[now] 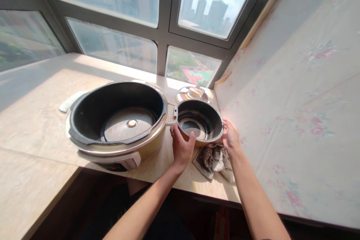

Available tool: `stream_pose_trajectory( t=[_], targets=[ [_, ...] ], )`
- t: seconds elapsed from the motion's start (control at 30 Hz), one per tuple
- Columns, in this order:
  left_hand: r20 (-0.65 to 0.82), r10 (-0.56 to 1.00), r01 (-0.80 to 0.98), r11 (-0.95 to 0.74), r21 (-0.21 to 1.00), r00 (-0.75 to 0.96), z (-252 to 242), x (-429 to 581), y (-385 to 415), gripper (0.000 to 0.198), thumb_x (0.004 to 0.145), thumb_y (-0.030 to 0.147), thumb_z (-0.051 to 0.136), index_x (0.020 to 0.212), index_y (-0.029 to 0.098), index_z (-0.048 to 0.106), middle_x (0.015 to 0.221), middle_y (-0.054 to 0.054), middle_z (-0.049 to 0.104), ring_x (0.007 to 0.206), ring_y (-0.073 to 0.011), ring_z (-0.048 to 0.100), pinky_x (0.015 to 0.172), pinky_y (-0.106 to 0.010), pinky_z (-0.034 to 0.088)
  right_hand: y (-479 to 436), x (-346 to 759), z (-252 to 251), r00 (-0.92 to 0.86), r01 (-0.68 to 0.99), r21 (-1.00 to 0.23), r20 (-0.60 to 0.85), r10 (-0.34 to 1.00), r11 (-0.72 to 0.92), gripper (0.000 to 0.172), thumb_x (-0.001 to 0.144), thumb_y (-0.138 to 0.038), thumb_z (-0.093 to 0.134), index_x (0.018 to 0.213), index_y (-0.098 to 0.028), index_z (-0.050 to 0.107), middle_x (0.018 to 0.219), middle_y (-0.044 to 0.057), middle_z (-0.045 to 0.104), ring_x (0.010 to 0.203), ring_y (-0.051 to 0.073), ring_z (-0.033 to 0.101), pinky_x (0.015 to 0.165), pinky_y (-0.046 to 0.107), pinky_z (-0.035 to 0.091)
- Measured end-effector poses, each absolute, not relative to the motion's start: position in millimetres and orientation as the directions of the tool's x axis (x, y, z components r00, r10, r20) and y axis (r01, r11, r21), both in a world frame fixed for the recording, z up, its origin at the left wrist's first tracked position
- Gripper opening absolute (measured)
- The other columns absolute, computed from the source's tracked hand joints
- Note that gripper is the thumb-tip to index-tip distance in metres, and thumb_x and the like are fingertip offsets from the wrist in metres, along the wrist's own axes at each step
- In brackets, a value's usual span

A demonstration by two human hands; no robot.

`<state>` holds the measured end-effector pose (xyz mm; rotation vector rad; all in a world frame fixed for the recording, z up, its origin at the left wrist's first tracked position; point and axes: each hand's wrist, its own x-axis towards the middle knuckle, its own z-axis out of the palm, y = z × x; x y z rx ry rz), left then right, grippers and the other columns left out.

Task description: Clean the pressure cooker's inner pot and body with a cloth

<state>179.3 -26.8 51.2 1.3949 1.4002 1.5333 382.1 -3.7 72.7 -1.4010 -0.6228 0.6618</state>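
"Where are the hands?"

"Both are on the small pot (206, 116), which sits between them. The left hand (181, 146) cups its near left side, thumb apart from the fingers and up by the front edge. The right hand (231, 135) grips the opposite side, fingertips at the rim."

"Spread, or pressed together?"

"Neither. Each is bent around its own side of the pot, and the two stay apart."

"Does the pot rest on the ledge (165, 170)?"

"I can't tell. The left hand and the cloth (216, 159) hide its base. It is tipped a little so that the inside shows, dark walls with a greyish, marked bottom."

"And the cloth?"

"Crumpled, between the two wrists, close against the right one and just nearer than the pot."

"What's left of the left hand?"

"The cooker (95, 108), large and uncovered. Its black inside has a round metal plate (118, 122) at the bottom, and a control panel (123, 164) faces the person. Its side handle (172, 114) comes right up by the pot, just beyond the left fingers."

"Anything past the hands?"

"A lid (194, 93) with a knob, just behind the pot, and the window (112, 45) farther off. The flowered wall (298, 120) stands right of the right hand."
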Motion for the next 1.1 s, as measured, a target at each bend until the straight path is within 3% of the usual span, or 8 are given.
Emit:
stream_pose_trajectory(
  t=[0.1, 0.3, 0.4, 0.5, 0.6, 0.73, 1.0, 1.1],
  targets=[
    [0.237, 0.953, 0.192, -0.201, 0.960, -0.187, 53.1, 172.5, -28.4, 0.072, 0.089, 0.041, 0.064, 0.149, 0.014, 0.034, 0.161, -0.023, 0.031, 0.156, -0.0344, 0.024, 0.125, -0.054, 0.028, -33.7, 386.9, 68.1, 0.732, 0.273, -0.955, 0.130, 0.669, -0.114, 0.044, 0.081, -0.052, 0.061, 0.112, -0.022, 0.064, 0.122, 0.008, 0.069, 0.120, 0.026, 0.062, 0.105, 0.040, 0.049],
    [0.115, 0.990, 0.159, -0.101, 0.982, -0.084, 52.1, 165.1, -49.1, 0.071, 0.096, 0.046, 0.055, 0.156, 0.016, 0.029, 0.167, -0.021, 0.022, 0.159, -0.0314, 0.017, 0.127, -0.052, 0.025, -105.1, 362.4, 41.3, 0.483, 0.709, -0.599, 0.027, 0.875, -0.372, 0.080, 0.075, -0.046, 0.067, 0.147, -0.018, 0.047, 0.152, 0.016, 0.050, 0.146, 0.037, 0.041, 0.119, 0.052, 0.035],
    [0.120, 0.991, 0.171, -0.110, 0.979, -0.051, 48.2, 164.4, -69.1, 0.062, 0.096, 0.037, 0.054, 0.152, 0.017, 0.036, 0.165, -0.020, 0.027, 0.157, -0.0311, 0.023, 0.125, -0.051, 0.029, -127.0, 341.9, 41.0, 0.519, 0.770, -0.417, -0.032, 0.854, -0.483, 0.096, 0.076, -0.039, 0.065, 0.160, -0.012, 0.026, 0.156, 0.022, 0.044, 0.147, 0.040, 0.039, 0.115, 0.053, 0.038],
    [0.132, 0.991, 0.203, -0.130, 0.971, 0.004, 46.7, 161.7, -90.5, 0.054, 0.092, 0.026, 0.055, 0.144, 0.016, 0.045, 0.163, -0.020, 0.030, 0.154, -0.0315, 0.031, 0.123, -0.051, 0.034, -137.9, 329.4, 52.6, 0.531, 0.789, -0.308, -0.093, 0.842, -0.531, 0.095, 0.072, -0.028, 0.064, 0.158, -0.006, 0.028, 0.143, 0.026, 0.056, 0.134, 0.043, 0.052, 0.102, 0.050, 0.048],
    [0.142, 0.987, 0.231, -0.155, 0.960, 0.072, 50.0, 153.8, -109.7, 0.045, 0.092, 0.022, 0.053, 0.137, 0.015, 0.052, 0.162, -0.020, 0.034, 0.152, -0.0319, 0.036, 0.122, -0.052, 0.036, -145.6, 326.7, 62.3, 0.493, 0.787, -0.392, -0.067, 0.868, -0.477, 0.067, 0.074, -0.029, 0.061, 0.140, -0.016, 0.054, 0.127, 0.018, 0.069, 0.117, 0.038, 0.064, 0.093, 0.046, 0.052],
    [0.209, 0.946, 0.226, -0.267, 0.937, 0.248, 60.5, 135.1, -127.7, 0.041, 0.093, 0.025, 0.054, 0.133, 0.015, 0.056, 0.158, -0.020, 0.042, 0.148, -0.0322, 0.042, 0.121, -0.055, 0.037, -159.5, 330.8, 66.9, 0.469, 0.569, -0.741, -0.065, 0.881, -0.357, 0.039, 0.071, -0.037, 0.065, 0.106, -0.019, 0.070, 0.103, 0.010, 0.078, 0.095, 0.030, 0.073, 0.084, 0.039, 0.057],
    [0.207, 0.806, 0.034, -0.270, 0.962, 0.554, 94.1, 109.3, -134.3, 0.110, 0.070, 0.049, 0.086, 0.159, 0.017, 0.029, 0.168, -0.022, 0.025, 0.157, -0.0383, 0.018, 0.126, -0.061, 0.020, -181.8, 314.0, 115.4, 0.261, 0.362, -0.926, -0.006, 0.965, -0.104, 0.043, 0.061, -0.041, 0.079, 0.097, -0.018, 0.076, 0.094, 0.009, 0.081, 0.089, 0.029, 0.076, 0.082, 0.037, 0.061],
    [0.130, 0.800, -0.078, -0.104, 0.991, 0.586, 107.2, 107.2, -137.3, 0.116, 0.061, 0.043, 0.093, 0.156, 0.017, 0.033, 0.163, -0.023, 0.035, 0.153, -0.0394, 0.031, 0.125, -0.058, 0.025, -184.5, 295.0, 140.7, 0.176, 0.345, -0.937, 0.008, 0.984, -0.054, 0.046, 0.063, -0.036, 0.079, 0.106, -0.018, 0.076, 0.100, 0.008, 0.080, 0.091, 0.028, 0.075, 0.083, 0.037, 0.061]
  ],
)
